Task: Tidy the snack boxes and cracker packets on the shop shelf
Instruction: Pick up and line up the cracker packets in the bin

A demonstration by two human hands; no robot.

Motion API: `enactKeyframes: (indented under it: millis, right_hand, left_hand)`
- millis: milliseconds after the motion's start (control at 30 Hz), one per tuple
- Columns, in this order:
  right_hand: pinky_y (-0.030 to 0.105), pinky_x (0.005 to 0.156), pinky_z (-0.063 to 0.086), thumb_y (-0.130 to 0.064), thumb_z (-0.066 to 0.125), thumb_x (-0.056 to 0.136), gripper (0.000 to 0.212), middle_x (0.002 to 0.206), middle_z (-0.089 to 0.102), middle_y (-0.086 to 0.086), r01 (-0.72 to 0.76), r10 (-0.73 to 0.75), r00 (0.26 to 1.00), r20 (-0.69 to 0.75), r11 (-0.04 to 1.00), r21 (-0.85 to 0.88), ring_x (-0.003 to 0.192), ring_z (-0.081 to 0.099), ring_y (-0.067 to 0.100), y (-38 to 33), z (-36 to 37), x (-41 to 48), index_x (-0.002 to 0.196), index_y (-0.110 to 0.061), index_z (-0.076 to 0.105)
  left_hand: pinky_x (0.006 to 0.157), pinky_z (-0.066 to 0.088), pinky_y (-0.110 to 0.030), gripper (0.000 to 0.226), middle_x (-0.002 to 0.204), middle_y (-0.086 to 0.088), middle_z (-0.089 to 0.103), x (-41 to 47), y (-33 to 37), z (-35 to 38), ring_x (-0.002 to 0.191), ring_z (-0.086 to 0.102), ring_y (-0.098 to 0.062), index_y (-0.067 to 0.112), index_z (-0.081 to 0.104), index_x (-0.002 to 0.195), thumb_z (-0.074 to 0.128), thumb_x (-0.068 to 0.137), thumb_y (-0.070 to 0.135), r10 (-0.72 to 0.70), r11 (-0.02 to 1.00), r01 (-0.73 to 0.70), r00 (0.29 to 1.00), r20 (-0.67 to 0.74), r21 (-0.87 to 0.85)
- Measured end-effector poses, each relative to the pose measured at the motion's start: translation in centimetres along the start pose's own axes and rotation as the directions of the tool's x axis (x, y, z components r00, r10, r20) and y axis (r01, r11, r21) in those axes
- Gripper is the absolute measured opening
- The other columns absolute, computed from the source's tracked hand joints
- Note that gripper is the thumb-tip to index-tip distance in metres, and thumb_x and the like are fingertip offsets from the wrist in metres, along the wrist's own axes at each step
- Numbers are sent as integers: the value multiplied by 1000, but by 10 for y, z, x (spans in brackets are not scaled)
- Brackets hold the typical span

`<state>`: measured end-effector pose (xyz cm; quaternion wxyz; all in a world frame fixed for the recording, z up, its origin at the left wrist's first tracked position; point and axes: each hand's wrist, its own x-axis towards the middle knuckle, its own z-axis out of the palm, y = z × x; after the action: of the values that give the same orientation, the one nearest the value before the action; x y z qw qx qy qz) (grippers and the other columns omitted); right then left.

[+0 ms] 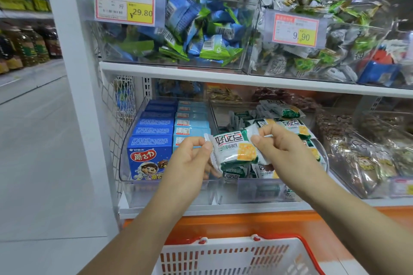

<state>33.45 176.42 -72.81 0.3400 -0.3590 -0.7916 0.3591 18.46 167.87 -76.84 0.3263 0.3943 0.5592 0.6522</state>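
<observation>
A single cracker packet (237, 152), white and green with a yellow cracker printed on it, is held up in front of the lower shelf (201, 210), between the two hands. Its left sealed edge is pinched by the thumb and curled fingers of the left hand (190, 161); its upper right corner is pinched between the thumb and forefinger of the right hand (283, 147). The packet is thus spanned across the gap between the hands, slightly tilted, its printed face turned to the camera.

Just behind and below it, other cracker packets (290, 127) of the same kind are seen lying loosely in a clear bin (263, 187), some flat, some on edge. In the neighbouring bin (143, 185) to the left, dark blue snack boxes (152, 140) are lined up front to back; a row of light blue boxes (192, 123) is set touching them on the right, its front end partly hidden by the left hand.

On the shelf above, blue and green wrapped sweets (196, 24) are heaped in a clear tub carrying a price tag (125, 6) marked 29.80; a red and white shopping basket (234, 257) is seen below the forearms.
</observation>
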Motion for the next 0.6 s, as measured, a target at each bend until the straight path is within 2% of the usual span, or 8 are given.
enactKeyframes:
  millis: [33,133,200,300,367,467,533,600]
  right_hand:
    - [30,56,44,-24,53,95,21,43,35,-12,-59,59,998,5,997,56,42,37,7,0,0,1,77,-15,49]
    - [24,52,38,-21,57,93,20,50,48,-11,-240,233,971,59,922,304,40,39,6,1,-1,3,74,-15,53]
    - [17,45,34,-16,57,92,21,48,53,-8,-353,326,935,140,814,461,39,36,7,1,-2,4,72,-12,54]
    - [14,37,30,-11,55,92,25,47,40,1,-451,383,890,246,660,601,37,36,8,4,-2,3,67,-11,51]
    - [14,36,30,-10,54,92,30,48,38,2,-465,380,883,276,626,625,37,37,8,5,-2,3,63,-11,51]
    - [15,38,29,-10,52,93,32,46,38,1,-428,337,904,263,688,587,37,34,8,5,-3,2,61,-10,51]
    - [19,42,30,-14,54,93,26,42,37,-1,-326,268,944,190,847,420,36,31,9,7,-6,1,68,-11,51]
    - [24,47,32,-19,55,94,17,40,41,-1,-206,175,975,135,942,266,36,34,11,7,-8,-1,78,-13,53]
  left_hand:
    - [56,43,-22,8,53,5,61,-1,2,-1,51,57,-6,16,54,97,51,94,23,-79,991,84,995,53,-100]
    - [53,49,-17,28,63,1,64,-1,5,-7,57,63,-7,10,57,106,62,80,17,-224,908,292,944,241,-300]
    - [50,49,-14,26,66,-1,66,0,6,-11,55,63,-6,6,59,107,61,81,10,-273,873,355,924,268,-335]
    - [45,45,-13,27,63,-1,63,1,7,-13,51,61,-5,6,61,97,64,71,9,-343,814,428,900,270,-393]
    - [44,43,-12,34,62,-1,61,1,7,-12,50,58,-4,6,62,97,66,64,12,-364,795,450,890,275,-406]
    - [40,37,-10,36,66,0,56,1,5,-14,46,49,-1,4,62,106,67,71,12,-353,830,426,901,254,-359]
    - [40,36,-10,29,70,0,56,3,4,-15,43,47,0,4,60,112,63,84,9,-319,890,366,926,202,-273]
    - [45,44,-11,19,70,2,63,4,3,-17,49,57,0,6,60,107,60,88,8,-264,925,295,952,153,-241]
